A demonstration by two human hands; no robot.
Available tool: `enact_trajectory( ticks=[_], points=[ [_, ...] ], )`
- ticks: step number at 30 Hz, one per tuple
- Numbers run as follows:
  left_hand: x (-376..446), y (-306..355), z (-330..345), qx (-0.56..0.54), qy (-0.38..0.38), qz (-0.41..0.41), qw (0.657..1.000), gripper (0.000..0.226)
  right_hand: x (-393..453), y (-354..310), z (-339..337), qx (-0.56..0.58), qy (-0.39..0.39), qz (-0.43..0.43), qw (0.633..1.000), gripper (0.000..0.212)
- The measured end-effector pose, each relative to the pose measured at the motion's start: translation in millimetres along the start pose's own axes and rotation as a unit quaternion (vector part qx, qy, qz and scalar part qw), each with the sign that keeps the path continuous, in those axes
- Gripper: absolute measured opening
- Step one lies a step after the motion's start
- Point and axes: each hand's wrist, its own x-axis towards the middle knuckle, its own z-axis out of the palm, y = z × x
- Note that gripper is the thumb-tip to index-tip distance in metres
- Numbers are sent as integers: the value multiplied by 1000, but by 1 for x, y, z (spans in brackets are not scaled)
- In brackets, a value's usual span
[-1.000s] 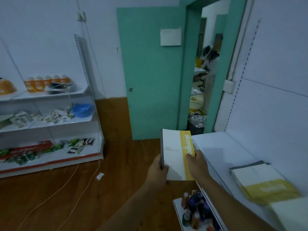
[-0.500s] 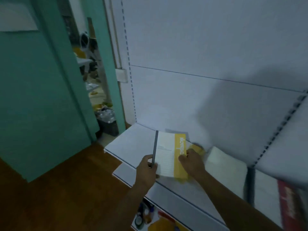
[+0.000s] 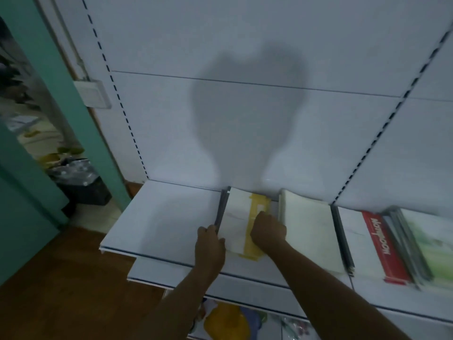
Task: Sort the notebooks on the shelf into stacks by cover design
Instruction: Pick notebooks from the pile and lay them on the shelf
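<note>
Both hands, left [image 3: 210,244] and right [image 3: 268,233], clamped on yellow-striped notebook [image 3: 241,222] at centre shelf [image 3: 159,222]; cream stack [image 3: 310,229] just right, red-striped notebook [image 3: 382,244] beyond.

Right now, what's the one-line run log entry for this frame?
step: setting yellow-band notebook on matching stack | left hand: grips spine edge | right hand: on cover | shelf

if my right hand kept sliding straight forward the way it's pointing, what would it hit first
Probably the shelf's white back panel. The right hand rests on the yellow-striped notebook, pointing along it toward the wall; nothing else shows between, though depth is unclear.
</note>
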Motion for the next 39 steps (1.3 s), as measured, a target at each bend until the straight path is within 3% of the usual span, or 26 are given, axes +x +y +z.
enact_trajectory(
  ticks=[8, 11, 16, 22, 31, 39],
  points=[
    [4, -7, -5, 87, -59, 17, 994, 31, -5, -9, 16, 31, -2, 17, 999, 23],
    [4, 2, -15, 145, -36, 14, 989, 40, -6, -10, 6, 70, 9, 8, 997, 29],
    [9, 68, -17, 92, -24, 109, 989, 40, -12, 26, -47, 115, 52, -38, 991, 37],
    [-41, 188, 44, 25, -115, 236, 965, 36, -55, 174, -109, 150, 166, 76, 972, 36],
    [-216, 334, 195, 3, -297, 378, 877, 35, -225, 458, -149, 200, 241, 311, 898, 38],
    [-357, 430, 311, -33, -385, 412, 825, 29, -374, 622, -149, 221, 279, 430, 829, 34]
  ],
)
